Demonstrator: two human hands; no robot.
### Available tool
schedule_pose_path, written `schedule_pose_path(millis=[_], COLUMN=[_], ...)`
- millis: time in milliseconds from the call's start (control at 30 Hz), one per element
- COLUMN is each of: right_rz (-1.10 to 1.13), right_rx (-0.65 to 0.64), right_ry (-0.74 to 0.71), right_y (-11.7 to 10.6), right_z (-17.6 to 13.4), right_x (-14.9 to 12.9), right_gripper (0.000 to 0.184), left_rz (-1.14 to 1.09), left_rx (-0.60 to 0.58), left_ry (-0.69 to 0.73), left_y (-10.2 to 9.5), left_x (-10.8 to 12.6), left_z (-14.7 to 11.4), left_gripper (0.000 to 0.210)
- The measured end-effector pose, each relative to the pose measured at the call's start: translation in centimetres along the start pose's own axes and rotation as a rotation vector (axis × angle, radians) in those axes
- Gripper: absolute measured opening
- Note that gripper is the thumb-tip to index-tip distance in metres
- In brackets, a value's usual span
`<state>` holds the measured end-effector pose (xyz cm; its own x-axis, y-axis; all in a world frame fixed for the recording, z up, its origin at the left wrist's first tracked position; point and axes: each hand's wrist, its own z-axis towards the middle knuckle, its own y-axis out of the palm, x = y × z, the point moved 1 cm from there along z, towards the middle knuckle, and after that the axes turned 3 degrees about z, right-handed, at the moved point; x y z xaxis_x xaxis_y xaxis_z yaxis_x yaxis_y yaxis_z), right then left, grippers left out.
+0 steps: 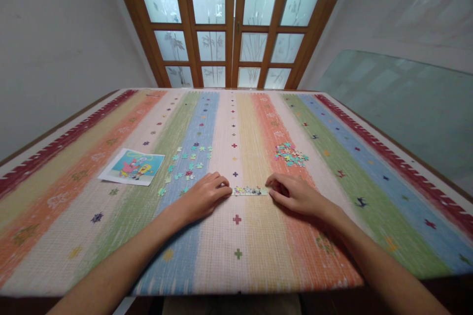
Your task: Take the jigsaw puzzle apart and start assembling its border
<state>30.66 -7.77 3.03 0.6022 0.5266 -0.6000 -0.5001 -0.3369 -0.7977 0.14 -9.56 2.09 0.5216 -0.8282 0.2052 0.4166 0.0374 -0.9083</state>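
Note:
A narrow strip of joined jigsaw puzzle pieces (250, 191) lies flat on the striped tablecloth, straight in front of me. My left hand (209, 194) rests at its left end, thumb and fingers pinched together on the edge. At the right end, my right hand (291, 192) has its thumb and forefinger closed on the strip's edge. Loose puzzle pieces (185, 156) are spread out beyond my left hand. A heap of puzzle pieces (291, 154) sits beyond my right hand. To the left lies a printed reference picture (133, 167) showing two cartoon figures.
The striped tablecloth (236, 241) covers a wide table. Past its far edge stands a wooden door with frosted panes (210, 47). Walls rise on both sides, and a glass panel (399, 93) leans or hangs at the right.

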Motion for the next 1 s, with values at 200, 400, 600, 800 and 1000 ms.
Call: schedule_pose_path(millis=[200, 400, 600, 800, 1000], right_rz=[-0.019, -0.039, -0.028, -0.033, -0.038], right_rx=[0.003, -0.001, 0.003, 0.003, 0.000], right_ry=[-0.017, -0.033, -0.034, -0.055, -0.067], right_y=[0.03, 0.13, 0.11, 0.07, 0.02], right_z=[-0.04, 0.01, 0.00, -0.01, -0.02], right_x=[-0.20, -0.06, -0.22, -0.28, -0.30], right_gripper=[0.010, 0.011, 0.012, 0.011, 0.011], left_rz=[-0.016, -0.069, -0.076, -0.070, -0.075], left_rx=[-0.023, -0.020, -0.044, -0.047, -0.048], left_ry=[-0.013, -0.035, -0.045, -0.046, -0.059], left_y=[-0.13, 0.09, -0.11, 0.04, -0.20], left_x=[0.01, -0.14, 0.06, 0.10, 0.27], left_z=[0.10, 0.05, 0.11, 0.14, 0.22], left_gripper=[0.026, 0.027, 0.028, 0.028, 0.029])
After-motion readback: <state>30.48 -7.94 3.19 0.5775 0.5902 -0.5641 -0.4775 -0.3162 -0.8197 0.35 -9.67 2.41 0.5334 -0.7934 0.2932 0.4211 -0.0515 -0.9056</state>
